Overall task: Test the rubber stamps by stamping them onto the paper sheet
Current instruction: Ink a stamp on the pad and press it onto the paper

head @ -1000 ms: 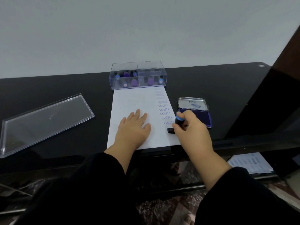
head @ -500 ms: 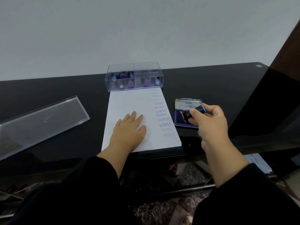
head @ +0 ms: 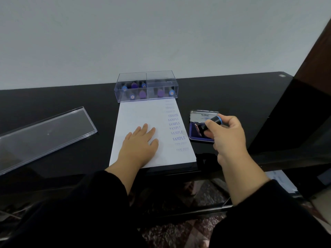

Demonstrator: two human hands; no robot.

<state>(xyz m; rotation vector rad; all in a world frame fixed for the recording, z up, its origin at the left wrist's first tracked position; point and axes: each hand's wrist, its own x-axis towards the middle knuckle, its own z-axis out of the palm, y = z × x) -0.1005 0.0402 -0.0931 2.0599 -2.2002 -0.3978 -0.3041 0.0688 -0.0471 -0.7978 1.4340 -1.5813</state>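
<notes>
A right hand (head: pixel 228 138) grips a black, blue-ringed rubber stamp (head: pixel 211 124) tilted over the open purple ink pad (head: pixel 198 134); the left hand (head: pixel 138 146) lies flat on the white paper sheet (head: pixel 141 113). Uneven inking risks another faint impression.

Probably an office or home desk: a glossy black desk (head: pixel 232 90) against a plain pale wall (head: pixel 161 33), with an ink pad (head: pixel 198 135), a stamp box (head: pixel 146 86) and stamped paper (head: pixel 143 111).
</notes>
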